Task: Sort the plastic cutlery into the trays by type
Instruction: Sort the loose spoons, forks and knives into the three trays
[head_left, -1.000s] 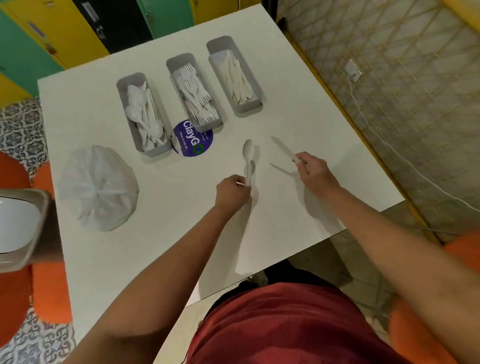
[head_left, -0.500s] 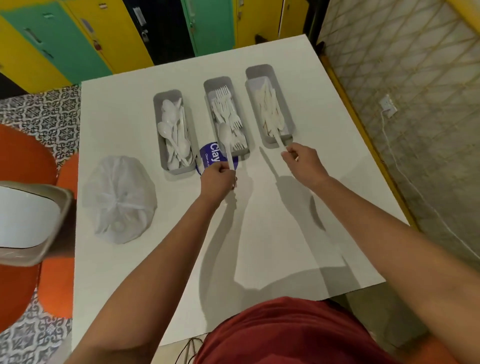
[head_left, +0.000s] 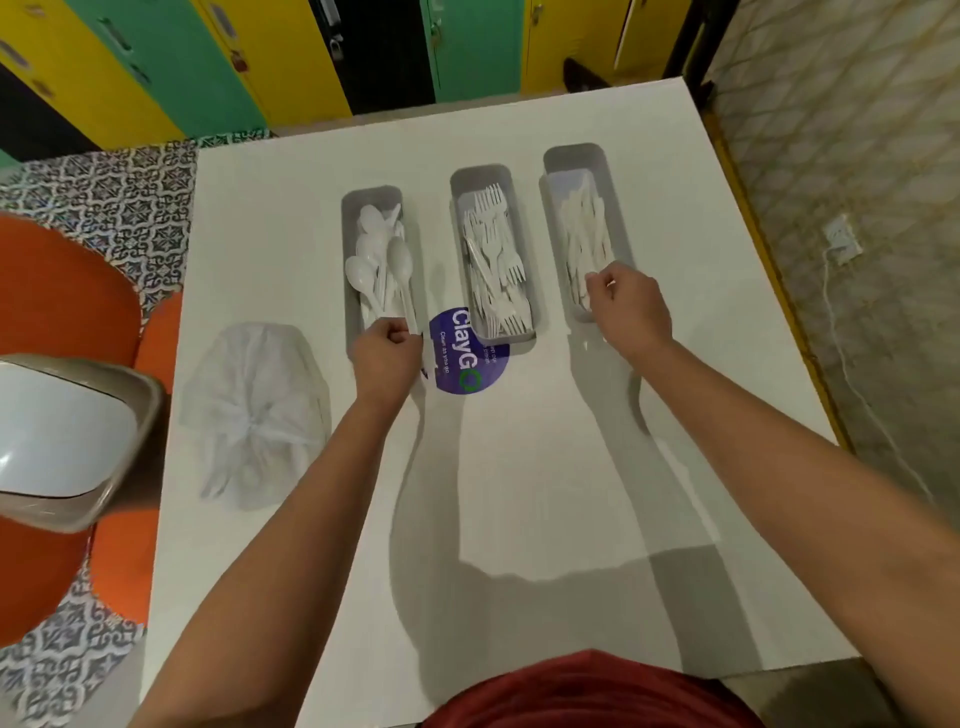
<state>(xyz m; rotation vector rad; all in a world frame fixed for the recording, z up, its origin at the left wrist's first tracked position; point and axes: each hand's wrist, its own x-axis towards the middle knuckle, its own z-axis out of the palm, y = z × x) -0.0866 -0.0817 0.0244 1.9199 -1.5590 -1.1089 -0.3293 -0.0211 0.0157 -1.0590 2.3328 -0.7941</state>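
Three grey trays stand side by side on the white table (head_left: 545, 493). The left tray (head_left: 349, 244) holds white spoons, the middle tray (head_left: 525, 244) white forks, the right tray (head_left: 621, 234) white knives. My left hand (head_left: 387, 351) is at the near end of the spoon tray and pinches the handle of a white spoon (head_left: 401, 273) whose bowl lies over the other spoons. My right hand (head_left: 626, 306) is over the near end of the knife tray, fingers curled round a white knife (head_left: 584, 280) that points into the tray.
A knotted clear plastic bag (head_left: 254, 410) lies on the table to the left. A round purple sticker (head_left: 467, 358) sits between the spoon and fork trays. An orange seat (head_left: 62, 322) and a white bin lid (head_left: 62, 441) stand off the left edge. A wall runs along the right.
Both hands have moved away from me, each carrying its piece: the left took the spoon left over the spoon tray, the right took the knife to the knife tray.
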